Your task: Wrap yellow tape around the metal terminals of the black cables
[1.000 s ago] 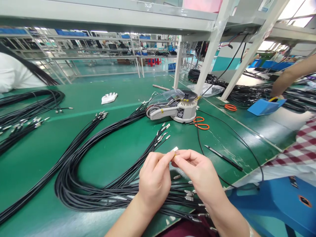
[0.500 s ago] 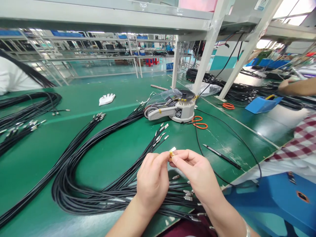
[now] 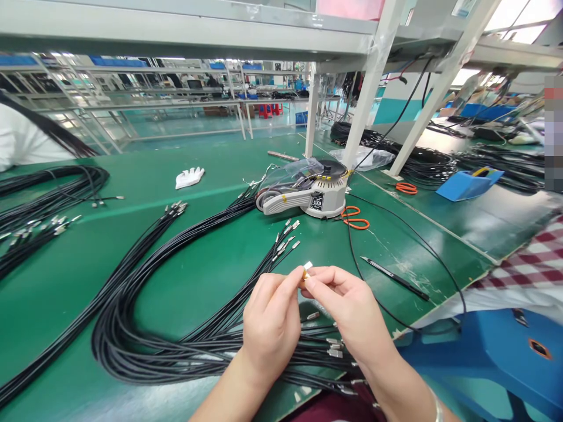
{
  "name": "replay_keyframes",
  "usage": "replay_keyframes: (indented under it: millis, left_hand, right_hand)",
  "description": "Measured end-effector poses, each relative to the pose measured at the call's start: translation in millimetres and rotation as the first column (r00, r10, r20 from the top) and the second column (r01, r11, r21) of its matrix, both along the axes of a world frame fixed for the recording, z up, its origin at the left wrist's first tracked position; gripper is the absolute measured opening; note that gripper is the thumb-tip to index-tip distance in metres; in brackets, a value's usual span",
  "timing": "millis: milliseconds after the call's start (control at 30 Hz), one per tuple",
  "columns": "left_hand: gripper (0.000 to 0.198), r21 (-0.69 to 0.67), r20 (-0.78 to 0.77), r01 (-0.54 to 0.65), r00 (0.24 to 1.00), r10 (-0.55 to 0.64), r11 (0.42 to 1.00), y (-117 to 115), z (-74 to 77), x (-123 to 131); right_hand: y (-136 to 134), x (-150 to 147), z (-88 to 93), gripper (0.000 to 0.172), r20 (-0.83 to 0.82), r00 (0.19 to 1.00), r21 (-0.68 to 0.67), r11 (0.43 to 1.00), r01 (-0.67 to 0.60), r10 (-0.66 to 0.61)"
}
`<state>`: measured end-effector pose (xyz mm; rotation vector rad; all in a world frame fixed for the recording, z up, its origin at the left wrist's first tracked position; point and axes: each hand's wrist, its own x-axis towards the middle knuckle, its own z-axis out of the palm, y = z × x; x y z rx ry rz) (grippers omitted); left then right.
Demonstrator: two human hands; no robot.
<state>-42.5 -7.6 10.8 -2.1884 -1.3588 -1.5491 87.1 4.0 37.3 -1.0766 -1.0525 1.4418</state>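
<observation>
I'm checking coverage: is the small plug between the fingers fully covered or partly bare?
Partly bare: the plug shows a pale end past the left hand and right hand, beside something yellow; the rest is hidden.

I can make out no readable word, number or brand from where I sit. The clearest label [image 3: 317, 200] I get is a black one with white markings, on the side of the light grey tape dispenser [image 3: 335, 202]; those markings are too small for me to decipher. A small yellow patch [image 3: 284, 198] sits on the dispenser's arm, and I can read nothing on it. At the top right I see a pale sheet [image 3: 463, 7] on the grey panel [image 3: 433, 23] above the bench [image 3: 206, 275]; the edge of my view cuts it off, and whatever it bears is illegible to me.
</observation>
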Motion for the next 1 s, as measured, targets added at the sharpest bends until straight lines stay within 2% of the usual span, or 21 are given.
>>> replay_keyframes:
  millis: [100,300,500,633,700,800,900,1000]
  left_hand:
    - [0.037,-0.051,0.011,-0.019,1.000,0.020,0.999,0,1.9,2]
    - [0.014,-0.273,0.142,0.000,0.989,0.040,0.962,-1,7.8,6]
    - [0.013,-0.544,0.255,0.064,0.962,0.093,0.836,-1,10.8,4]
    - [0.016,-0.696,0.396,0.190,0.906,0.151,0.692,-1,21.3,5]
    - [0.018,-0.725,0.485,0.282,0.856,0.176,0.628,-2,26.2,6]
    - [0.020,-0.714,0.603,0.413,0.773,0.196,0.565,-1,29.8,6]
    - [0.022,-0.669,0.698,0.522,0.686,0.207,0.529,-1,30.2,4]
    - [0.022,-0.636,0.743,0.571,0.635,0.211,0.520,0,30.7,2]
  right_hand:
    - [-1,0,-2.9,0.018,0.026,1.000,0.004,1.000,0.004,-0.004]
    - [-4,-3,-6.3,0.016,0.153,0.986,0.065,0.997,0.049,-0.059]
    - [-4,-4,-10.7,0.013,0.248,0.964,0.111,0.991,0.071,-0.097]
    - [-3,-3,-10.3,0.014,0.288,0.950,0.145,0.986,0.077,-0.116]
    - [-2,-3,-8.6,0.014,0.301,0.946,0.158,0.985,0.073,-0.119]
    - [-2,-4,-5.7,0.013,0.308,0.945,0.163,0.985,0.063,-0.111]
    - [-2,-5,-3.7,0.013,0.289,0.952,0.170,0.984,0.050,-0.098]
    - [-1,-5,-2.3,0.013,0.260,0.963,0.170,0.985,0.033,-0.077]
